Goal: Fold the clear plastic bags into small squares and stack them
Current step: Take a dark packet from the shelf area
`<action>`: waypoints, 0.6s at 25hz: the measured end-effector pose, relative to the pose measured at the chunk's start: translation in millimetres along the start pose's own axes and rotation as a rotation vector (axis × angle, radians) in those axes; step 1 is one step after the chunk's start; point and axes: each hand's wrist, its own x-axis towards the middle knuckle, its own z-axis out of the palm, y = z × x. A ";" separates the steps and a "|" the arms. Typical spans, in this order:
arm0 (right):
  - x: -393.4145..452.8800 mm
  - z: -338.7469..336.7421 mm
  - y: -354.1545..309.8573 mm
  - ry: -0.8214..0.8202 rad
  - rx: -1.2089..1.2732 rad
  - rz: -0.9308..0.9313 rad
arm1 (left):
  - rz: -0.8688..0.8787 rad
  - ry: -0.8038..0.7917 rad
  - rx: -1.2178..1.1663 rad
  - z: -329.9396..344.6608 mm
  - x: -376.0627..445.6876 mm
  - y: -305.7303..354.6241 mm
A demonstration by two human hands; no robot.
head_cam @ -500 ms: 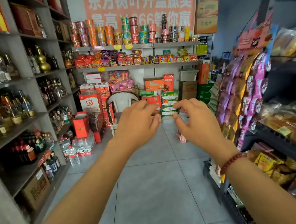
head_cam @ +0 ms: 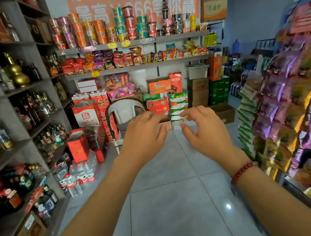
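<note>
Two bare forearms are reaching up from the bottom of the frame over glossy grey floor tiles [head_cam: 172,204], smooth and square. A red bead bracelet [head_cam: 243,171] is circling the wrist at right. At frame centre the left hand [head_cam: 143,137] and right hand [head_cam: 207,130] are hovering close together, backs up, fingers loosely curled and spread; neither is plainly gripping anything. Whether a clear plastic bag is lying between them cannot be told. Beyond, a white plastic chair [head_cam: 125,112] is standing before stacked cartons. Bottles are filling grey shelves [head_cam: 7,153] at left; crinkly snack packets are hanging at right.
</note>
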 end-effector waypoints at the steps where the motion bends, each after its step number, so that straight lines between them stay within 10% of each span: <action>1: 15.2 13.9 8.7 0.000 0.006 0.003 | -0.006 -0.009 -0.013 12.1 14.7 -11.9; 15: 297.6 215.8 186.2 -0.037 0.099 -0.051 | -0.106 0.044 -0.045 180.4 298.1 -179.9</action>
